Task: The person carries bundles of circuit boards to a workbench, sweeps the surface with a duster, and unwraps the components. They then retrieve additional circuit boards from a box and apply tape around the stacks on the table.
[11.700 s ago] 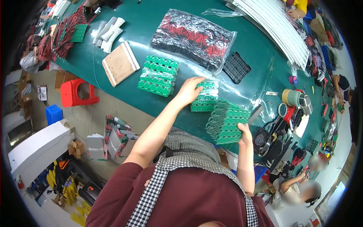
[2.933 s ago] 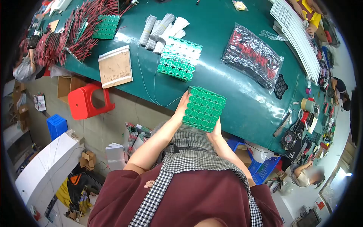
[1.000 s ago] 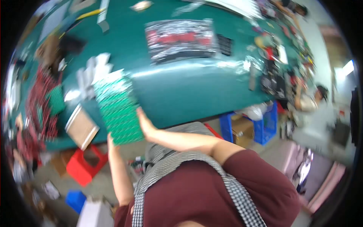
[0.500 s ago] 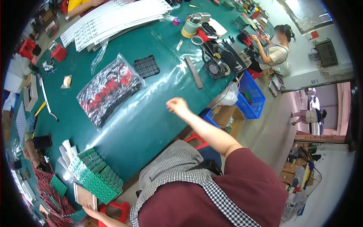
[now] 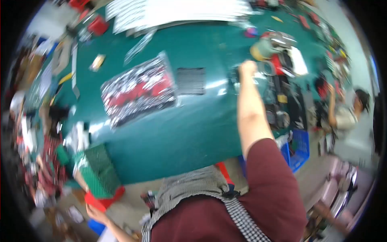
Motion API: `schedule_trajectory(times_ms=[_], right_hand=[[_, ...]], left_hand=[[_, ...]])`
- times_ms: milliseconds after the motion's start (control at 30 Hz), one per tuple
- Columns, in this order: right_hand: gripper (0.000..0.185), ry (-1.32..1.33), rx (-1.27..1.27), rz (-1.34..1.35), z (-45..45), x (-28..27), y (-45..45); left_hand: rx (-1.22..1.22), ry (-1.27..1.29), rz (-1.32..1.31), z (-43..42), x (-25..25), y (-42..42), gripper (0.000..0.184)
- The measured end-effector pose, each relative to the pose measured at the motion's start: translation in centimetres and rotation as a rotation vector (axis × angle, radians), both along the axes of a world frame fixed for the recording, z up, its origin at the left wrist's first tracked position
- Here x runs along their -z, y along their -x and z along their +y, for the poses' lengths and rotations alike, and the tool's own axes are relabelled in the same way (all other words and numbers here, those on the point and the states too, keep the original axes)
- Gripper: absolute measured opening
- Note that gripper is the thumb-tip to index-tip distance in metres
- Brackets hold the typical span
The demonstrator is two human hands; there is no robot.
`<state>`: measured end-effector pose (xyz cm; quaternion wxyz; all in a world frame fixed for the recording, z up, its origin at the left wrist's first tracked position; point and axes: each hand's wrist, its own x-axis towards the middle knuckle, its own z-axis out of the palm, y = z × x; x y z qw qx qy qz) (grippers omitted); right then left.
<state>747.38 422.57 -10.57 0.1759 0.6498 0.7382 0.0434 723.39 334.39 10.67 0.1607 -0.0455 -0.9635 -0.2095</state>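
My right hand (image 5: 248, 67) reaches out over the green table, closed and blurred, just short of the thermos (image 5: 264, 48). A dark, narrow piece (image 5: 235, 78) lies right beside its fingers; whether they grip anything is hidden. Low on the left, my left hand (image 5: 96, 212) hangs by the red stool (image 5: 104, 200), fingers loosely stretched with nothing visible in them. Stacked green circuit boards (image 5: 98, 171) stand above that hand. Left of centre lies a clear plastic bag of red and black parts (image 5: 139, 90), with a black textured pad (image 5: 191, 80) at its right.
White printed sheets (image 5: 177, 12) lie across the table's far side. Black tools and a tape roll crowd its right side, above a blue crate (image 5: 299, 149). A co-worker (image 5: 346, 115) sits beyond. Red wires (image 5: 50, 157) are bundled at the left.
The view has turned, with the table things shifting across it. My right hand has stretched farther out toward the thermos and closed. My left hand has come away from the wooden-framed board.
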Motion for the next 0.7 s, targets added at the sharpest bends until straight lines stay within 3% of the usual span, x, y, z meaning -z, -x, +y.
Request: schedule_trajectory(times_ms=[33, 67, 100, 167, 200, 233, 267, 333, 400, 433, 467, 500, 533, 567, 633, 700], right_hand=[[0.013, -0.052, -0.214, -0.094, -0.7, -0.9, -0.1], [0.013, -0.02, -0.459, -0.305, -1.5, -2.1, -0.4], [0.019, 0.046, -0.448, -0.323, -0.9, -2.3, 0.0], [0.073, 0.007, 0.015, 0.34, 3.5, 1.0, -2.1], [0.052, -0.054, 0.127, 0.279, 2.2, 0.2, -0.7], [0.055, -0.013, 0.1, 0.228, 2.2, 0.0, -0.7], [0.048, -0.088, 0.23, 0.376, 3.2, 1.4, -1.8], [0.036, -0.121, 0.342, 0.947, 0.0, -0.7, -2.2], [0.025, -0.135, 0.159, 1.482, -3.5, -0.3, -0.7], [0.016, 0.047, 0.132, 1.621, -10.5, -4.6, 2.3], [0.013, 0.224, 0.066, 1.725, -16.1, -5.3, 4.5], [0.011, 0.468, 0.096, 1.761, -24.4, -9.5, 7.6], [0.01, 0.646, -0.009, 1.675, -30.5, -9.9, 9.6], [0.01, 0.908, 0.203, 1.718, -36.7, -9.7, 11.9], [0.013, 1.092, 0.037, 1.438, -47.0, -10.8, 16.4], [0.017, 1.223, -0.057, 1.508, -54.7, -9.6, 20.9]], left_hand=[[-0.02, -0.074, -0.011, 1.8, -0.7, -1.1, 0.03], [-0.079, 0.09, 0.004, 2.3, -1.3, -1.6, 0.029], [-0.071, 0.059, 0.05, 0.9, -0.4, -1.7, 0.029], [-0.112, 0.021, 0.045, 2.1, -0.6, -2.0, 0.029], [-0.134, -0.083, 0.009, 3.2, -0.8, -2.2, 0.029], [-0.14, -0.116, 0.005, 4.2, -1.1, -2.4, 0.029], [-0.128, -0.165, 0.002, 5.1, -1.0, -2.0, 0.029], [-0.046, -0.124, 0.024, 6.3, -1.7, -0.6, 0.029], [0.045, -0.142, -0.036, 7.9, -2.2, 1.7, 0.031], [0.125, -0.073, -0.039, 9.1, -2.3, 3.1, 0.033], [0.207, -0.002, -0.047, 10.0, -2.1, 4.6, 0.035], [0.278, 0.101, -0.068, 10.1, -1.3, 6.7, 0.037], [0.356, 0.205, -0.092, 10.3, -0.4, 8.7, 0.04], [0.373, 0.241, -0.115, 11.1, 0.2, 10.1, 0.042], [0.4, 0.342, -0.2, 12.5, 1.5, 12.4, 0.049], [0.413, 0.421, -0.251, 13.5, 2.3, 13.4, 0.053]])
